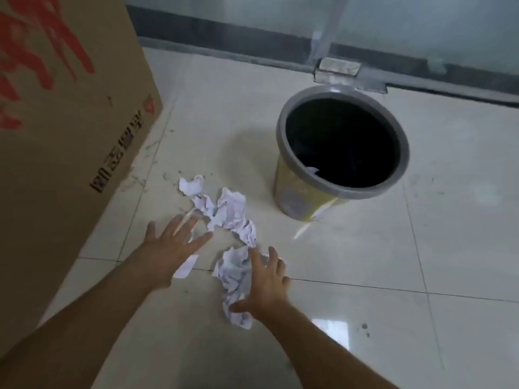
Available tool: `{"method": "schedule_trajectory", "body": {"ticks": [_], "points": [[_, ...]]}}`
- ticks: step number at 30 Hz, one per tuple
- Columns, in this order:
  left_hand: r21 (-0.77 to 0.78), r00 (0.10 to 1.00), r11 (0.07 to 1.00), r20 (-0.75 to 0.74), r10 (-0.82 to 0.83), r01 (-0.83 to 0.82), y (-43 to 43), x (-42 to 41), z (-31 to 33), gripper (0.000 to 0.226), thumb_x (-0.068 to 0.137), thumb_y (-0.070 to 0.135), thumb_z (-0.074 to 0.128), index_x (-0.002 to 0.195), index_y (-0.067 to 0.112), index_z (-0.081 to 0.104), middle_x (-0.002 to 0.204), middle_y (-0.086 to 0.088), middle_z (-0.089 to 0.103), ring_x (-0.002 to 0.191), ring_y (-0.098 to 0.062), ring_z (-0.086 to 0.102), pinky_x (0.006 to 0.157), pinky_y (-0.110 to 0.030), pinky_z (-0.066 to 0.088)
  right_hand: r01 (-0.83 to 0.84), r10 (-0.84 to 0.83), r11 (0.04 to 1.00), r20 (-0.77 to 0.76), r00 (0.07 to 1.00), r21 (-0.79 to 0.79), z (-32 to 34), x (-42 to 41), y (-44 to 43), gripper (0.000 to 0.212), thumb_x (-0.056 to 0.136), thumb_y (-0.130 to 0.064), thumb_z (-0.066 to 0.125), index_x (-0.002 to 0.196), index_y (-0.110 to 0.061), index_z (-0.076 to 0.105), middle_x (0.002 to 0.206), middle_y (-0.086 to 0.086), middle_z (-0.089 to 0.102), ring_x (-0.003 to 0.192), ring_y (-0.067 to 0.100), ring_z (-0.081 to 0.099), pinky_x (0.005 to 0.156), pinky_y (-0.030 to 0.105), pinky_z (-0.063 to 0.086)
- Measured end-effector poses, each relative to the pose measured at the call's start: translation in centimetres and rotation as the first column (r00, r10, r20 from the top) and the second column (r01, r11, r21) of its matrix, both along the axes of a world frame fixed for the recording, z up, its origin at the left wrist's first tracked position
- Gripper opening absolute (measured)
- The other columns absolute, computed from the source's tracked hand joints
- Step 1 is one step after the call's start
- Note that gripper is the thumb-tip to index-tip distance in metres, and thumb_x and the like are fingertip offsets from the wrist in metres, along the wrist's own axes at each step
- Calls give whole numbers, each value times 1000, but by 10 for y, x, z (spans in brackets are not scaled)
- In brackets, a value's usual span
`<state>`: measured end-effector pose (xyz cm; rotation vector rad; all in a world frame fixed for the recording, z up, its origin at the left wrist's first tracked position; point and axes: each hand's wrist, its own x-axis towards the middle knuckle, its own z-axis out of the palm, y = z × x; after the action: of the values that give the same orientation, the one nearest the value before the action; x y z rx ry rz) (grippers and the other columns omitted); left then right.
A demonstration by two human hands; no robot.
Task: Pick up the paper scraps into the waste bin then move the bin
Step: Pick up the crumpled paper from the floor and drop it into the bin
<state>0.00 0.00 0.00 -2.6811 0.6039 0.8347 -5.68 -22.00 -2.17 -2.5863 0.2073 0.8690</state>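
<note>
Crumpled white paper scraps [229,210] lie on the tiled floor, with a smaller piece [191,184] further back and another crumpled wad [234,279] nearer to me. My left hand [171,242] hovers with fingers spread just left of the scraps. My right hand [265,284] rests on the near wad, fingers spread over it, not closed. A flat slip of paper [186,266] lies under my left hand. The waste bin [283,144], grey-rimmed with a yellow patterned wall and black inside, stands upright to the right of the scraps; a bit of paper [312,170] shows inside it.
A large cardboard box [64,130] with red print stands at the left, close to the scraps. A frosted glass wall with a metal floor fitting [338,69] runs behind the bin. A thin white strip [304,228] lies by the bin's base.
</note>
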Motion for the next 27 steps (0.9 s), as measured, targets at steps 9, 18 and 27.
{"method": "schedule_trajectory", "body": {"ticks": [9,18,27], "points": [[-43,944,969,243,-224,241,-43,73,-46,164,32,44,98,151,37,-14,167,-19,-1,147,-53,20,98,-72,39,-179,178,981,-26,984,-67,-36,-4,22,138,60,-47,89,145,-48,-19,160,6,-29,148,37,-18,116,63,16],[-196,998,979,-13,-57,53,-57,70,-76,74,84,4,61,146,36,34,158,-15,19,132,-40,38,84,-44,50,-50,64,991,110,992,-124,-61,-1,-18,56,79,-7,61,128,-29,45,132,10,38,112,32,47,83,40,49],[-738,766,350,-342,544,-577,-54,44,-64,26,76,3,70,81,26,60,87,-8,52,77,-29,57,60,-41,59,390,-470,848,167,867,359,-36,24,-27,44,65,0,72,105,-10,59,101,6,40,75,21,49,71,23,44]]}}
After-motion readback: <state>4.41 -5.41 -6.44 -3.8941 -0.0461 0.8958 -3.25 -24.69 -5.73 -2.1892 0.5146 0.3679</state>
